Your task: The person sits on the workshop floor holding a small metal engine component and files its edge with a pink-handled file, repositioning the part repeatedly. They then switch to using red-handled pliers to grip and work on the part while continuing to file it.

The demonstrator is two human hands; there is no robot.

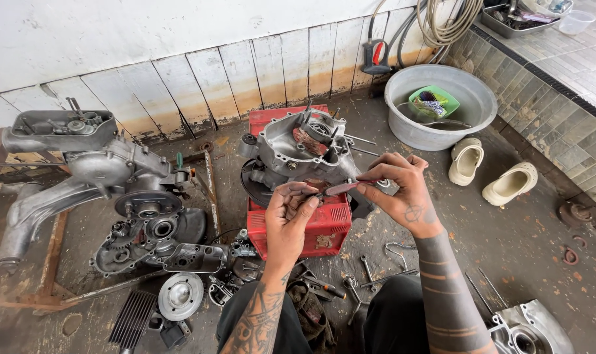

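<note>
Tattooed forearms are seen nearest the camera, rising from dark-trousered knees over the concrete floor [508,242]. Far left, a large engine assembly [108,170] is propped on a rusty frame, with a dismantled case half and gears [147,236] below it, then a finned cylinder part [133,318] and a round cover [180,295] on the floor. Nearer the middle, loose wrenches [367,269] are scattered beside the knees.

At centre, an aluminium crankcase [298,147] is set on a red crate [324,223]. Just in front of it the left hand [291,213] is raised, its fingers [304,193] pinched narrowly on one end of a thin reddish strip [342,188]. The other end is held by the right hand [399,190], whose fingers are likewise closed on it. The strip is thus suspended between both hands, just above the crate and apart from the crankcase.

The step in hand appears to be the inspection or preparation of this small part against the case; any fitting would seem to call for careful alignment with the case's studs, judged from their closeness.

To the right, a grey basin [442,98] holding a green dish is seen, then a pair of pale clogs [488,174], and another case half [531,331] in the lower corner.
</note>
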